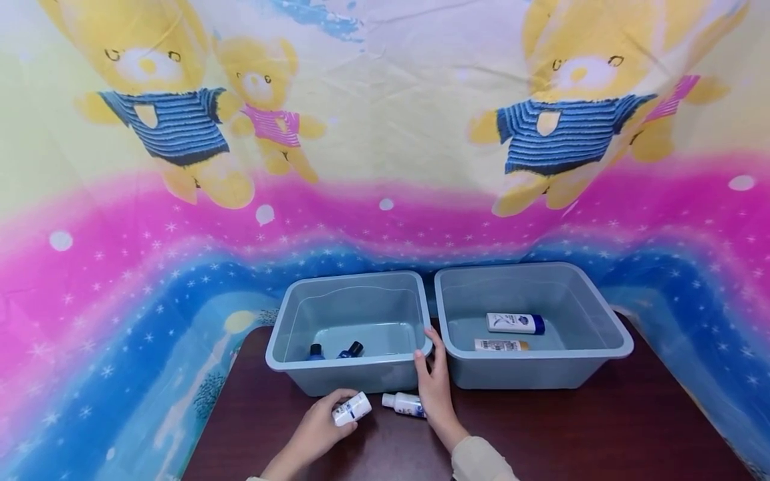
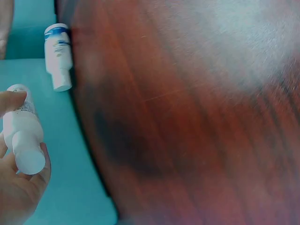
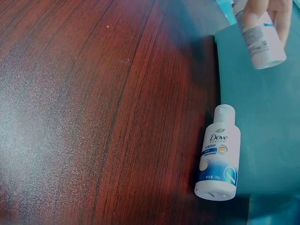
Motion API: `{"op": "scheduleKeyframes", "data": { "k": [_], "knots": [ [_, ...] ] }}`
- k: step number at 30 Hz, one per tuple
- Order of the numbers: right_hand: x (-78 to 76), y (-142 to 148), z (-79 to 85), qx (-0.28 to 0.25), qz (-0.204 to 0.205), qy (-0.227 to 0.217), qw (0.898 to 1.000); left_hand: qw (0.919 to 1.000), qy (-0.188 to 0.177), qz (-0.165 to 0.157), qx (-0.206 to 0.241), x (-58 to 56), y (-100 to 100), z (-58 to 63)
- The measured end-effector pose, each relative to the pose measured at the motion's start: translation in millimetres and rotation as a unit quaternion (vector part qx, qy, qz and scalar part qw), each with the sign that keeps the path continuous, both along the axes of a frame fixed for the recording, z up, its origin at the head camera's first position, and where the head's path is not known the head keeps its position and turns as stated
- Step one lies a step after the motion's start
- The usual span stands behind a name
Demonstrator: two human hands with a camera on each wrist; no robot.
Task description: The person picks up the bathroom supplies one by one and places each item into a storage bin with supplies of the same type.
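My left hand (image 1: 325,421) grips a small white bottle (image 1: 351,409) in front of the left grey-blue bin (image 1: 355,366). In the left wrist view the same bottle (image 2: 28,129) has its cap towards the camera, held between thumb and fingers. My right hand (image 1: 437,394) touches the front right corner of that bin with extended fingers. A second white bottle, a Dove bottle (image 1: 404,404) with a blue lower label, lies on the table between my hands, partly covered by the right one. The right wrist view shows this Dove bottle (image 3: 219,154) in full, close to the bin's wall.
Two small dark blue bottles, one nearer the left (image 1: 315,353) and one tilted (image 1: 351,350), lie in the left bin. The right bin (image 1: 535,371) holds a white bottle with a dark blue cap (image 1: 514,323) and a tan-capped tube (image 1: 500,345). Both stand on a dark wooden table (image 1: 571,427).
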State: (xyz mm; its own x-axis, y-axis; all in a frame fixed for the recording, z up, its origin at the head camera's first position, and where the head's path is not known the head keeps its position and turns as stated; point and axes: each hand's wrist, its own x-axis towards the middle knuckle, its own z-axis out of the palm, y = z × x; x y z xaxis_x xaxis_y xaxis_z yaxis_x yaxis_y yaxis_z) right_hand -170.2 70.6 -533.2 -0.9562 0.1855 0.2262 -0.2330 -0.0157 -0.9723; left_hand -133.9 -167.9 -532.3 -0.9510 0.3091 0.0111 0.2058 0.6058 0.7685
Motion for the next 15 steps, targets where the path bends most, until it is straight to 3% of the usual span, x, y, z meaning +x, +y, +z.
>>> {"op": "scheduleKeyframes", "data": {
  "k": [8, 15],
  "knots": [
    [14.0, 1, 33.6, -0.002, 0.012, -0.009, 1.0, 0.9987, -0.029, -0.042, -0.002, 2.1, -8, 33.9],
    [16.5, 0, 34.0, -0.002, 0.012, -0.011, 1.0, 0.9979, -0.021, -0.061, -0.012, 8.3, -12, 61.0]
  ]
}}
